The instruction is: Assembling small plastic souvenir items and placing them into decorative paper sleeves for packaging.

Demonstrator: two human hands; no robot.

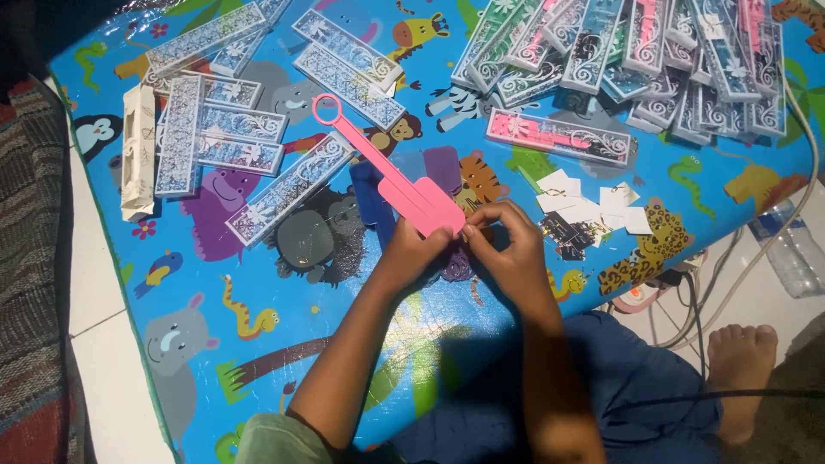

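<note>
My left hand [418, 249] pinches the wide end of a pink plastic tag [391, 174] with a long strap and a ring at its far tip. The tag points up and to the left over the blue animal-print mat [206, 283]. My right hand [509, 245] meets the left at the tag's wide end, fingers closed on its edge or on something small there; I cannot tell which. A blue tag [371, 191] lies on the mat just under the pink one.
Several long patterned clear boxes [215, 129] lie at the mat's upper left, and a heap of filled ones [636, 51] at the upper right. Small white cards [593, 206] lie right of my hands. A plastic bottle [791, 249], cables and a bare foot [743, 361] are at right.
</note>
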